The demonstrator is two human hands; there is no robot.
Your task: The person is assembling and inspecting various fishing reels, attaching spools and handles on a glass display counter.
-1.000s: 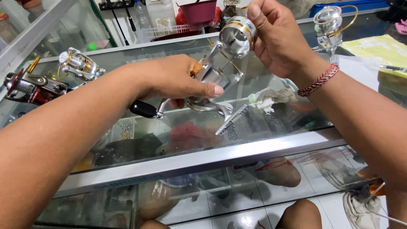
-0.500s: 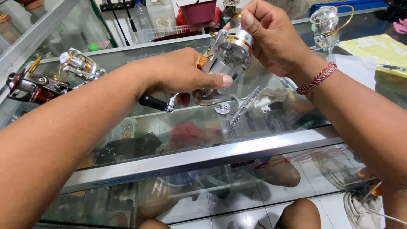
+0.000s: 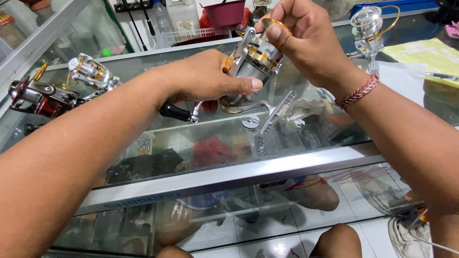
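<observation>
Spinning reel (image 3: 253, 64): lowered since earlier; my left hand (image 3: 205, 79) clamped body, right hand (image 3: 301, 38) pinched spool at 12 o'clock; disassembly likely underway.

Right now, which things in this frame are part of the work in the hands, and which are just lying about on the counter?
In hand:
- silver and gold fishing reel, gripped by the left hand
- right hand, fingers on the reel's top
- black crank knob on the reel's handle

Lying about:
- two reels at the far left
- reel with gold bail at the right
- yellow paper
- round silver cap on the glass counter
</observation>
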